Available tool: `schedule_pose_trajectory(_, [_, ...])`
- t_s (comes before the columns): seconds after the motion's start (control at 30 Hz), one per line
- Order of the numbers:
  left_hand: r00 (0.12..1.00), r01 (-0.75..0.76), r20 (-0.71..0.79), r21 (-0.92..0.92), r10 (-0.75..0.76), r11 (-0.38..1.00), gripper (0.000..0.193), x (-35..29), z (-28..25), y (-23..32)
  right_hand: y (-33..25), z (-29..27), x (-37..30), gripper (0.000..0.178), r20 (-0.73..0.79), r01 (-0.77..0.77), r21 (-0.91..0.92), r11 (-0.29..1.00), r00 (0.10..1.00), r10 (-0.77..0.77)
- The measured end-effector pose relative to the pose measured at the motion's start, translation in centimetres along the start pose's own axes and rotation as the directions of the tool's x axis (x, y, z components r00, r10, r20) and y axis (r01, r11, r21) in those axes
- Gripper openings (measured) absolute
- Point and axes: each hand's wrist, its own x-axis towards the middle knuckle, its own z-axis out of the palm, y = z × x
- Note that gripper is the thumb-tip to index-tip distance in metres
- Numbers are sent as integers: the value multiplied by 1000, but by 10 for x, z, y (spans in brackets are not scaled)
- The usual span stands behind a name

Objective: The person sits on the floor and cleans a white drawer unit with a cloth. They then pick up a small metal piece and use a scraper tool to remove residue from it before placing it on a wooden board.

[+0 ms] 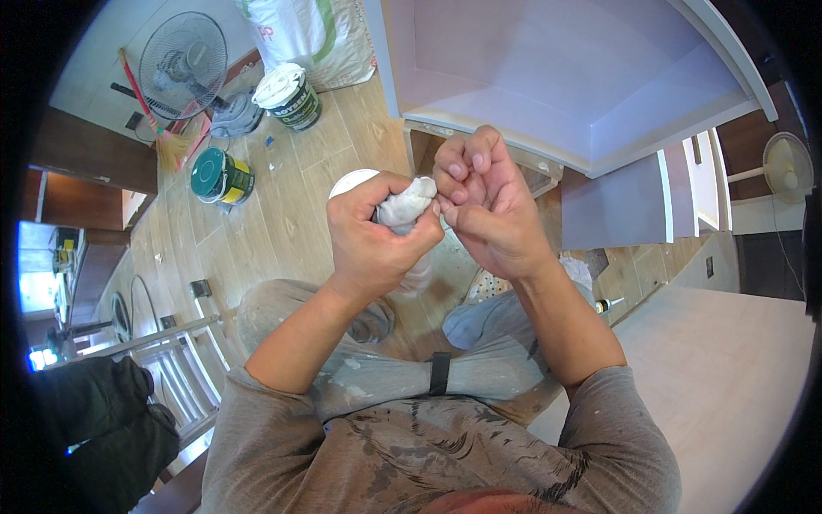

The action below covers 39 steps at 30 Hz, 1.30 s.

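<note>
1. Two hands meet at mid-frame over a white wad of cloth or putty (pixel 409 204), which lies roughly crosswise, its free end pointing right.
2. Left hand (pixel 374 236) is fisted round it; right hand (pixel 486 204) pinches its tip with curled fingers.
3. The step looks like kneading or wiping; the next move probably needs a firm, steady pinch.
4. Paint buckets (pixel 289 96) stand on the wooden floor (pixel 291 214) at upper left.
</note>
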Motion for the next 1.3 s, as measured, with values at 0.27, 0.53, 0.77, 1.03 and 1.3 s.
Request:
schedule_pose_trajectory(0.27, [1000, -4, 5, 46, 4, 999, 17, 0, -1, 1, 2, -2, -1, 49, 2, 2, 0, 1000, 1000, -2])
schedule_pose_trajectory(0.53, [998, 35, 50, -4, -35, 999, 20, -1, -2, -2, 2, -4, 0, 54, -16, -17, 90, 996, 1000, 19])
schedule_pose_trajectory(0.77, [971, 208, 222, -599, -89, 773, 20, 3, -9, -3, -3, -4, 2, 55, -37, -35, 247, 968, 998, 45])
schedule_pose_trajectory(1.03, [996, -34, 80, -139, 45, 990, 16, -4, -1, 1, -1, -9, 2, 51, -28, 0, 109, 994, 1000, 3])
schedule_pose_trajectory(1.3, [972, -216, 83, -44, 219, 975, 16, -7, 8, -2, -1, -5, 2, 48, -158, 25, 175, 984, 987, 3])
